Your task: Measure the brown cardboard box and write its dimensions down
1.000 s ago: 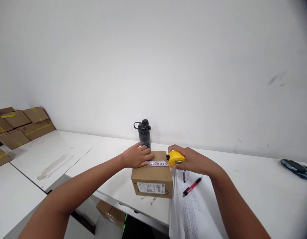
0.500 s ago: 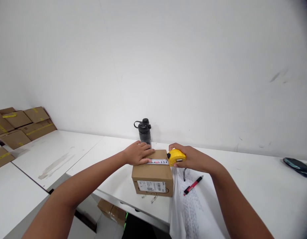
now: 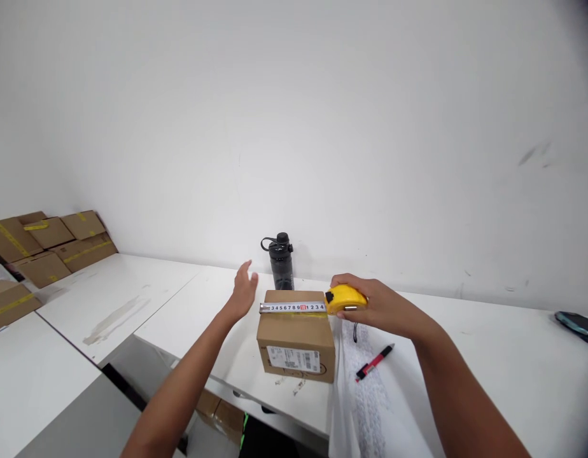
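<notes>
A brown cardboard box (image 3: 296, 337) with a white shipping label (image 3: 294, 359) on its front sits on the white table. My right hand (image 3: 370, 299) grips a yellow tape measure (image 3: 344, 299) at the box's right edge. Its white blade (image 3: 289, 307), printed with black numbers, stretches left across the box top to about the left edge. My left hand (image 3: 244, 289) is off the box, raised to its left with fingers apart and nothing in it.
Behind the box stands a dark water bottle (image 3: 281, 264). A red and black pen (image 3: 375, 362) lies on white patterned cloth or sheeting (image 3: 365, 407) at right. Several cardboard boxes (image 3: 50, 245) are stacked far left. A dark object (image 3: 578, 326) lies at the far right.
My left hand has let go of the tape blade and lifted away to the left, uncovering the blade's end. The right hand still holds the tape measure by the box.
</notes>
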`<state>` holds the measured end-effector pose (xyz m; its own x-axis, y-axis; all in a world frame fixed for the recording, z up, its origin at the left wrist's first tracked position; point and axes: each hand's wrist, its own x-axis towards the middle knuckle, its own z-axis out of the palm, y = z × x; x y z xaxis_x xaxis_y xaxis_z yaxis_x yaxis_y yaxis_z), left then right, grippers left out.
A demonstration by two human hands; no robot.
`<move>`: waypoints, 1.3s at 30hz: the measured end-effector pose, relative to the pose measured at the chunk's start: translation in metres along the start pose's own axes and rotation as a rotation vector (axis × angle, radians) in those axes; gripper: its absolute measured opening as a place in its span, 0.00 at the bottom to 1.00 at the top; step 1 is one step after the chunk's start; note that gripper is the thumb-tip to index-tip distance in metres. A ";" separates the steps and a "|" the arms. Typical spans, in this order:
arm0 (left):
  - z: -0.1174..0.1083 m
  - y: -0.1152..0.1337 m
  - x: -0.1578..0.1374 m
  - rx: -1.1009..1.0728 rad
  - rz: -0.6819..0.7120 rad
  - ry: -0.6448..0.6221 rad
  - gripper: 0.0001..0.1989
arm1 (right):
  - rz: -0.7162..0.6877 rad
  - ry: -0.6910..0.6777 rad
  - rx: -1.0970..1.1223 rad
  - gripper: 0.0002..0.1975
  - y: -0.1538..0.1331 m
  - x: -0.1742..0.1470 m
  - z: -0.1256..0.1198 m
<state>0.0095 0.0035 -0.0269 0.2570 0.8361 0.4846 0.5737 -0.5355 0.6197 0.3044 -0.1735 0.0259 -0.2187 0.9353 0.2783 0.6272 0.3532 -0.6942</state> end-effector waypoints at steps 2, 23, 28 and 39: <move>0.009 -0.027 -0.008 -0.047 -0.148 0.084 0.31 | -0.023 0.039 -0.013 0.13 -0.001 -0.001 -0.001; 0.044 -0.099 -0.059 -0.230 -0.423 0.274 0.24 | 0.190 0.951 0.386 0.31 0.051 0.023 0.004; 0.044 -0.100 -0.059 -0.245 -0.422 0.266 0.22 | 0.132 0.992 0.733 0.31 0.056 0.025 0.000; 0.043 -0.098 -0.060 -0.248 -0.426 0.258 0.21 | 0.037 0.883 1.079 0.31 0.058 0.025 -0.005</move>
<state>-0.0283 0.0110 -0.1430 -0.1744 0.9454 0.2752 0.3765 -0.1942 0.9058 0.3388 -0.1300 -0.0042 0.5766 0.7639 0.2897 -0.3452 0.5492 -0.7610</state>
